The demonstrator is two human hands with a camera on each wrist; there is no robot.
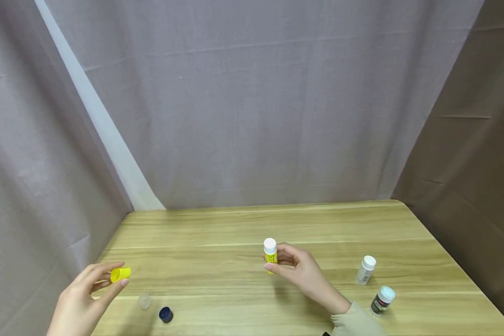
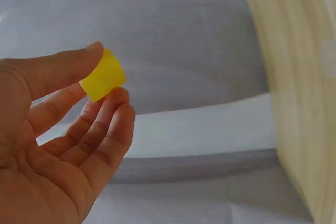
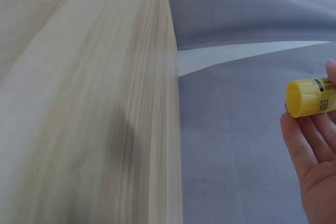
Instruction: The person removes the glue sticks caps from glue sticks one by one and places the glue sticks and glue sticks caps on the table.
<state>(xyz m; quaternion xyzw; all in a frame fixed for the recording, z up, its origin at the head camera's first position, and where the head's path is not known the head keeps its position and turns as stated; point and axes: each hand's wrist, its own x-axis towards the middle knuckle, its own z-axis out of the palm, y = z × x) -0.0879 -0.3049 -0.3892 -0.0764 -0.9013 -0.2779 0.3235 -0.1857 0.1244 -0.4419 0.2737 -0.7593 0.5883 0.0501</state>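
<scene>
My left hand (image 1: 81,296) pinches a yellow cap (image 1: 121,274) between thumb and fingers, at the left above the table. In the left wrist view the thumb lies on one side of the cap and the fingertips on the other. Near the middle, my right hand (image 1: 300,270) grips a yellow glue stick (image 1: 271,258), held upright with its white top bare. The right wrist view shows the stick's ribbed yellow base (image 3: 302,99) and dark print. Below the left hand, a clear cap (image 1: 144,301) and a dark blue cap (image 1: 165,314) lie on the table.
To the right of the right hand stand a white glue stick (image 1: 366,270) and a thicker, dark-labelled stick (image 1: 382,301) with a pale blue top. The wooden table (image 1: 218,233) meets grey curtains (image 1: 256,116) at the back and sides.
</scene>
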